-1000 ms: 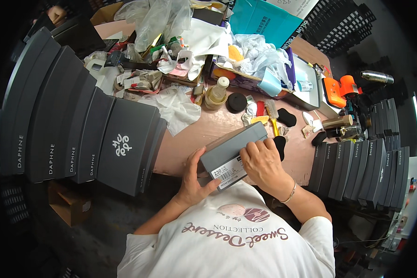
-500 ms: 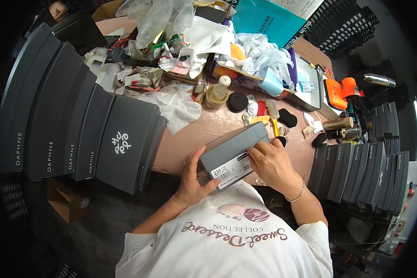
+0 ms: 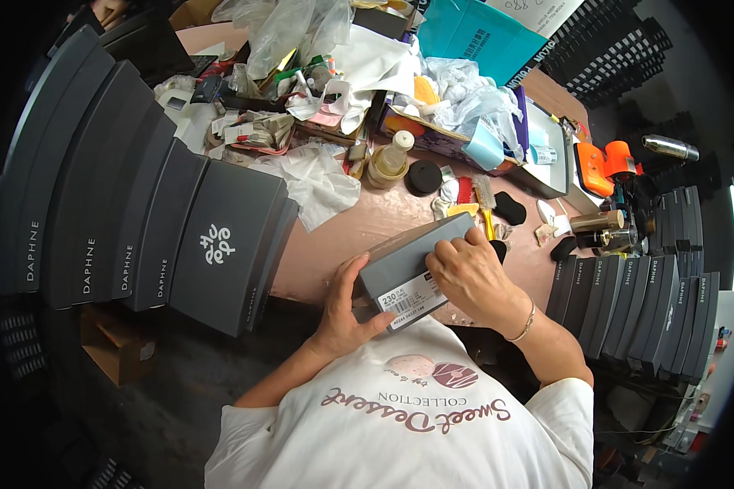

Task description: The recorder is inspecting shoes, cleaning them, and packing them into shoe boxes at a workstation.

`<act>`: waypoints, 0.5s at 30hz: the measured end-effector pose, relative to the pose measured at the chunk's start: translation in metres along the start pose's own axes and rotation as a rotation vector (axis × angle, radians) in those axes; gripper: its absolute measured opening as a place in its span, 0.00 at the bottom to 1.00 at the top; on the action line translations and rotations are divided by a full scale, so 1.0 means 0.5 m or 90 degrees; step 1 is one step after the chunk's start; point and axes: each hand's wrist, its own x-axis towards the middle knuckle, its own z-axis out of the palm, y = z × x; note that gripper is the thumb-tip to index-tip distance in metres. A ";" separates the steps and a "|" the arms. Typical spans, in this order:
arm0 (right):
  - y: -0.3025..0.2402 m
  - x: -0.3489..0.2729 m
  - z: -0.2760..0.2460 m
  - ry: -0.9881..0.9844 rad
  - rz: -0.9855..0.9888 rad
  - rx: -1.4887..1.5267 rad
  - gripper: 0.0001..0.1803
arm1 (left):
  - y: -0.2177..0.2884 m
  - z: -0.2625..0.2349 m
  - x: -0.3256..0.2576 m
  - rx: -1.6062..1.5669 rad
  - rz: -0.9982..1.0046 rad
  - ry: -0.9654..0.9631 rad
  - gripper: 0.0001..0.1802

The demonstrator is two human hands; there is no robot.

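Observation:
A grey shoebox (image 3: pixel 412 253) is held tilted at the table's front edge, close to my white shirt. Its narrow near side carries a white printed label (image 3: pixel 413 300). My left hand (image 3: pixel 344 314) grips the left end of the box, thumb along the lower label corner and fingers up the side. Over the label's right end, my right hand (image 3: pixel 475 273) has its fingers bent and drawn together against the box. Those fingertips cover that part of the label; whatever may be between them is hidden.
Dark shoeboxes (image 3: pixel 228 236) are stacked at the left, with more shoeboxes (image 3: pixel 620 306) at the right. Beyond my hands are a glue bottle (image 3: pixel 388 163), a black round lid (image 3: pixel 423 178), a yellow-handled brush (image 3: pixel 486 208) and a carton of crumpled plastic (image 3: pixel 465 134). An orange tool (image 3: pixel 603 167) stands farther right.
My right hand has shifted slightly up and left over the label, its fingers more tightly bent. My left hand keeps its grip on the shoebox, and the whole view has shifted a little.

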 end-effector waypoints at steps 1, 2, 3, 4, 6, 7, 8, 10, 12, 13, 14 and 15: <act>0.006 -0.002 0.005 0.002 0.000 0.015 0.04 | 0.001 0.000 0.001 -0.001 0.010 0.007 0.50; 0.012 -0.005 0.010 0.004 0.000 0.029 0.04 | 0.005 0.000 0.003 -0.002 0.020 0.013 0.49; 0.017 -0.009 0.016 -0.010 0.012 0.056 0.05 | 0.007 0.000 0.004 -0.003 0.029 0.019 0.48; 0.021 -0.013 0.014 -0.014 0.020 0.094 0.06 | 0.008 -0.001 0.005 -0.008 0.026 0.018 0.48; 0.028 -0.020 0.007 -0.019 0.042 0.171 0.08 | 0.009 -0.002 0.006 -0.016 0.019 0.012 0.48; 0.032 -0.024 0.008 -0.031 0.057 0.203 0.09 | 0.009 -0.002 0.006 -0.017 0.017 0.010 0.49; 0.035 -0.029 0.010 -0.043 0.072 0.236 0.10 | 0.009 -0.003 0.006 -0.018 0.014 0.008 0.49; 0.037 -0.037 0.010 -0.019 0.130 0.312 0.11 | 0.009 -0.003 0.005 -0.018 0.006 0.007 0.49; 0.030 -0.050 0.007 0.055 0.217 0.396 0.13 | 0.006 -0.003 0.005 -0.020 -0.005 0.007 0.49; 0.026 -0.055 0.014 0.099 0.204 0.389 0.13 | 0.006 -0.003 0.005 -0.022 -0.007 0.007 0.49; 0.021 -0.060 0.027 0.142 0.190 0.381 0.14 | 0.005 -0.005 0.004 -0.023 -0.010 0.007 0.50; 0.015 -0.067 0.038 0.186 0.180 0.372 0.14 | 0.005 -0.004 0.004 -0.027 -0.011 0.003 0.50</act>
